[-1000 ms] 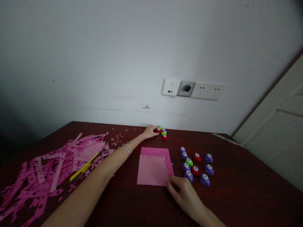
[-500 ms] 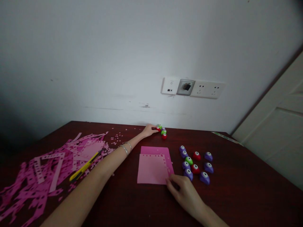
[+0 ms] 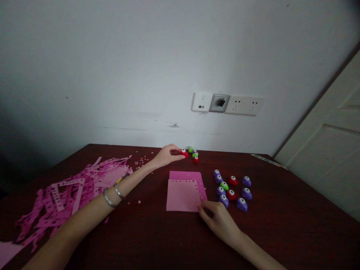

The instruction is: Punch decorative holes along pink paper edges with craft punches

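Note:
My left hand [image 3: 168,155] is at the back of the table, its thumb and fingers closed around a small red paper punch [image 3: 184,153] with a white eye-like top. Just right of it stand several more small punches, among them a green punch [image 3: 190,149] and a red one [image 3: 196,159]. In the middle lies a light pink sheet [image 3: 182,198] with a row of holes along its top and right edges, overlapping a darker pink sheet [image 3: 182,175]. My right hand [image 3: 221,219] pinches the light sheet's lower right corner.
Several purple, green and red punches [image 3: 224,186] stand right of the sheets. A heap of punched pink paper strips [image 3: 64,198] covers the left, with a mostly hidden yellow cutter [image 3: 119,180]. Tiny paper bits lie around. A wall with sockets [image 3: 244,105] bounds the back.
My left hand has drawn the red punch a little left and toward me, away from the back cluster. My right hand stays at the sheet's corner. The view has shifted slightly.

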{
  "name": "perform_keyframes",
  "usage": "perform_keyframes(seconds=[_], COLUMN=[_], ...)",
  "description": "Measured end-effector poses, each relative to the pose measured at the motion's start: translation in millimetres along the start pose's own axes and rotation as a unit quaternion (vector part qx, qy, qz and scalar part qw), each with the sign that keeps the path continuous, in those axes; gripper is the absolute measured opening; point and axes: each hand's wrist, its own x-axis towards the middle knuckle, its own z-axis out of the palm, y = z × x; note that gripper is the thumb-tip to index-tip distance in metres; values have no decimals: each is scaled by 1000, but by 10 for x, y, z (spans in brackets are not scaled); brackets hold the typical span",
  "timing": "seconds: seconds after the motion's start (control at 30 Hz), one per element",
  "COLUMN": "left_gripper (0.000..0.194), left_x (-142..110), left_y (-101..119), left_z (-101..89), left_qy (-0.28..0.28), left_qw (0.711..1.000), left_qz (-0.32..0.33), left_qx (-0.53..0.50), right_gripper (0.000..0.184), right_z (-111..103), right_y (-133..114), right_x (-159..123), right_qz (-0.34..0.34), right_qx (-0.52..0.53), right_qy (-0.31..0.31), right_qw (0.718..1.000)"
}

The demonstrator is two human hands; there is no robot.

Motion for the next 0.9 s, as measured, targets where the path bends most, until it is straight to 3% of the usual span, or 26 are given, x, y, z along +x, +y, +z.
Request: perform_keyframes(seconds=[0.23,0.57,0.67,0.8,0.9], left_gripper=[27,25,25,24,25], left_x=[-442,-550,-550,-552,-562], left_y=[337,471,462,458,480], left_z=[96,112,115,125,134], left_qy=[-72,-93,-102,-113,-116], left_qw=[997,994,993,990,989], left_qz=[11,50,57,76,87], left_qx=[-16,-33,-31,-24,-25], right_gripper=[28,32,26,21,20], right_z=[-27,-64,-212,-539,-742], right_y=[-4,-17,-90,-244,-334], right_x=[11,28,83,218,323], right_qz=[2,48,75,26,-1], right_qx=[11,80,116,117,104], right_qy=[-5,-3,13,84,73], right_qw=[1000,996,990,989,992])
